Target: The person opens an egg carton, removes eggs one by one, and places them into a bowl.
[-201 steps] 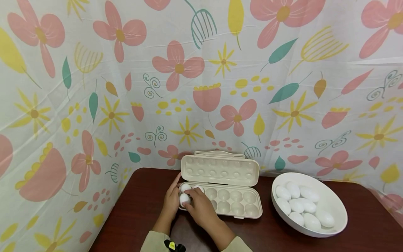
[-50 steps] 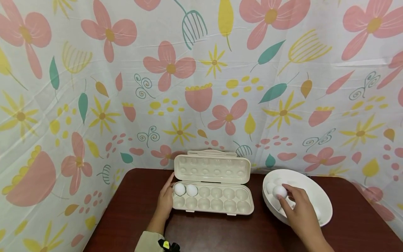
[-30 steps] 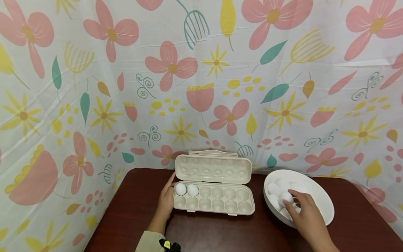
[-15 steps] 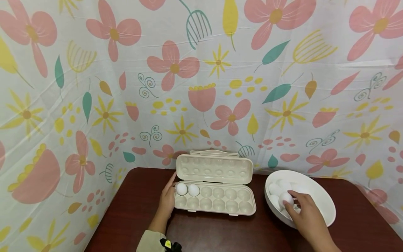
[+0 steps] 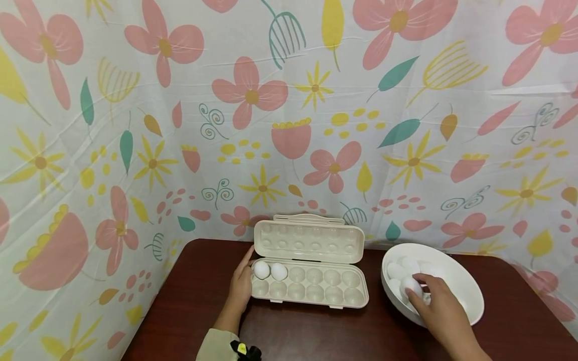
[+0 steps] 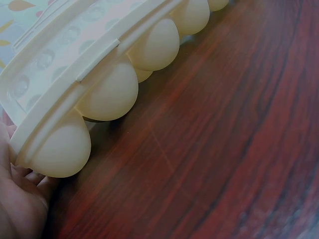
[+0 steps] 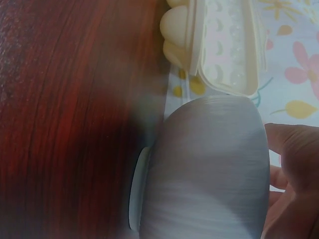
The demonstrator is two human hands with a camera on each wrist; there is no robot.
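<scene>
My left hand (image 5: 240, 286) rests against the left end of a cream egg carton (image 5: 311, 302), its fingers straight along the side; in the left wrist view they pass partly behind the carton. The carton's lid (image 5: 309, 239) stands raised at the back. Two white eggs, a left egg (image 5: 261, 270) and a right egg (image 5: 279, 272), sit in the back row's leftmost cups. My right hand (image 5: 440, 303) pinches a white egg (image 5: 410, 288) between thumb and fingers inside a white bowl (image 5: 469, 296). In the right wrist view the bowl's wall (image 7: 209, 164) hides that egg.
Several more white eggs (image 5: 396, 271) lie in the bowl, partly hidden by my right hand. Carton and bowl stand on a dark red-brown table (image 5: 311, 333). A flower-patterned cloth (image 5: 289, 195) hangs behind and at the left.
An egg that sat in the carton's front left cup 6.7 s ago is gone from there. My right hand has moved from the carton to the bowl and lowered its egg slightly.
</scene>
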